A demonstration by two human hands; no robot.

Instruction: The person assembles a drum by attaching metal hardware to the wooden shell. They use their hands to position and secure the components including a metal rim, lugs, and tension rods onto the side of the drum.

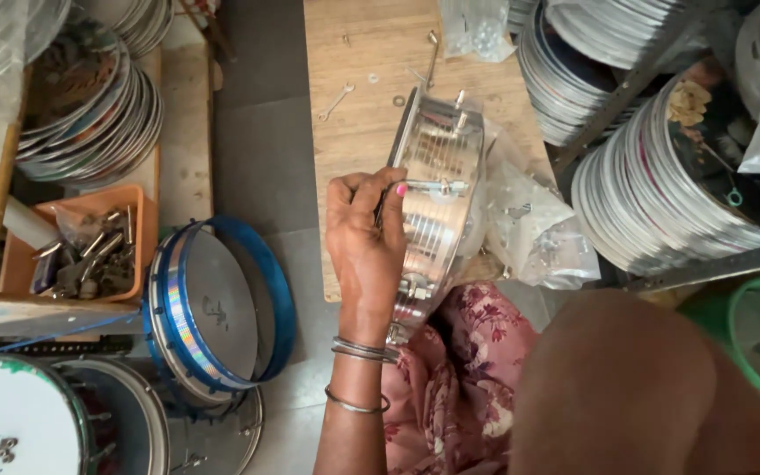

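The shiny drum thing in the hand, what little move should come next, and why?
Probably a small turn of the thin tool on the bolt. The left hand pinches a thin metal tool against the side of the shiny drum frame, right by a tension bolt, and the frame stands on edge on the wooden board. The right hand is hidden.

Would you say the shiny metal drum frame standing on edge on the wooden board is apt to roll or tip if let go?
Probably yes: the drum frame is a round hoop standing on its narrow edge, steadied by the left hand, so it would likely roll or fall flat. Its polished metal looks stiff and somewhat slippery. The wooden board offers no stop.
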